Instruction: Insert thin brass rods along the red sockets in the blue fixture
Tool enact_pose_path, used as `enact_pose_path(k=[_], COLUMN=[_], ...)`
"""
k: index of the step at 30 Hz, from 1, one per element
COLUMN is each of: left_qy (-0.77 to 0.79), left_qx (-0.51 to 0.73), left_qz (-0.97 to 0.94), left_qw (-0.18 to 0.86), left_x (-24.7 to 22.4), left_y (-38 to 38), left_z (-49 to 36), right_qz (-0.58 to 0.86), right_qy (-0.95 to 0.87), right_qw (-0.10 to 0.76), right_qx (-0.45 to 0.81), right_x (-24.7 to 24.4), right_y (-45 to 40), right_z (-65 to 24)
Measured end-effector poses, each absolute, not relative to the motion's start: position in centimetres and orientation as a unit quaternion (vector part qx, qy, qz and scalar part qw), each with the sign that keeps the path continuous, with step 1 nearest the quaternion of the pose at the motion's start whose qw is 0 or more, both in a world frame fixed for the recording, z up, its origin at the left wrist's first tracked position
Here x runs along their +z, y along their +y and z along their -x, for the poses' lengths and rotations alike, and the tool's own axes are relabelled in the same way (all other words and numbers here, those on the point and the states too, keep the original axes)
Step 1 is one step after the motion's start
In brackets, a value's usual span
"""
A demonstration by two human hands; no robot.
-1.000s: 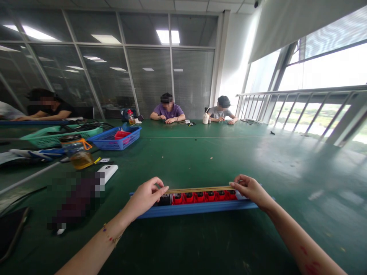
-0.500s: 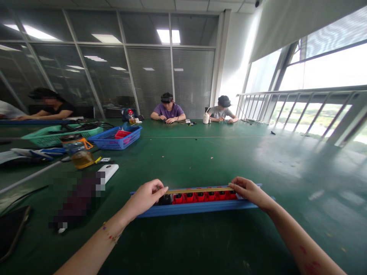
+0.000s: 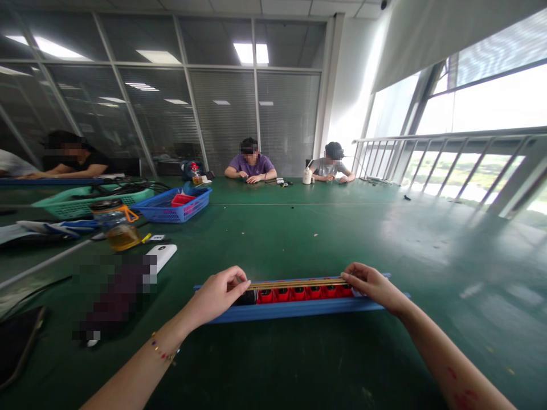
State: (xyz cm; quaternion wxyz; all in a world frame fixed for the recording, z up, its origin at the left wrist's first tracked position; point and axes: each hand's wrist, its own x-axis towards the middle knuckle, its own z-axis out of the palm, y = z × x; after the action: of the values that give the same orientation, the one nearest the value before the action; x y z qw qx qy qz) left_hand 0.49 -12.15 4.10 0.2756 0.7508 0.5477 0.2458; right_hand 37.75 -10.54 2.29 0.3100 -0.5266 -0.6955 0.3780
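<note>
A long blue tray (image 3: 299, 309) lies crosswise on the green table in front of me. Inside it stands a row of red holders (image 3: 282, 295) with black parts in them, and a black piece sits at the left end. Thin yellowish sticks (image 3: 299, 283) stretch level along the top of the row. My left hand (image 3: 220, 293) pinches their left end between thumb and fingers. At the other end my right hand (image 3: 370, 285) grips them the same way. My fingers hide both tips, and I cannot tell how many sticks there are.
Left of the tray lie a white power bank (image 3: 164, 257), a phone (image 3: 19, 341) and a blurred-out patch. Behind them stand a jar of amber liquid (image 3: 122, 230), a blue basket (image 3: 188, 213) and a green basket (image 3: 60, 205). Several people sit across the table (image 3: 273, 233).
Both hands keep their hold in almost the same place. The sticks look slightly more spread apart at the left end than before.
</note>
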Motion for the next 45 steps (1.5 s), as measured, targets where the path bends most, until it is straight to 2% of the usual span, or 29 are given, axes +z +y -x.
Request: enact_pose_path(k=[13, 17, 29, 37, 45], left_qy=[0.555, 0.555, 0.512, 0.494, 0.478], left_qx=[0.258, 0.267, 0.185, 0.148, 0.165], left_qz=[-0.741, -0.749, -0.814, -0.855, -0.856], left_qw=[0.276, 0.244, 0.204, 0.053, -0.109], left_x=[3.8, 4.7, 6.8, 8.3, 12.6], left_y=[-11.8, -11.7, -11.7, -12.0, -12.0], left_z=[-0.5, 0.0, 1.1, 0.5, 2.4], right_qz=[0.536, 0.533, 0.519, 0.515, 0.514], right_qy=[-0.698, -0.699, -0.726, -0.747, -0.737], right_qw=[0.315, 0.318, 0.319, 0.311, 0.317], right_qx=[0.356, 0.356, 0.318, 0.284, 0.304], right_x=[2.1, 2.4, 2.1, 2.1, 2.4], right_y=[-10.4, -10.6, -10.4, -10.4, -10.5], right_z=[-37.7, -37.6, -37.9, -38.1, -38.1])
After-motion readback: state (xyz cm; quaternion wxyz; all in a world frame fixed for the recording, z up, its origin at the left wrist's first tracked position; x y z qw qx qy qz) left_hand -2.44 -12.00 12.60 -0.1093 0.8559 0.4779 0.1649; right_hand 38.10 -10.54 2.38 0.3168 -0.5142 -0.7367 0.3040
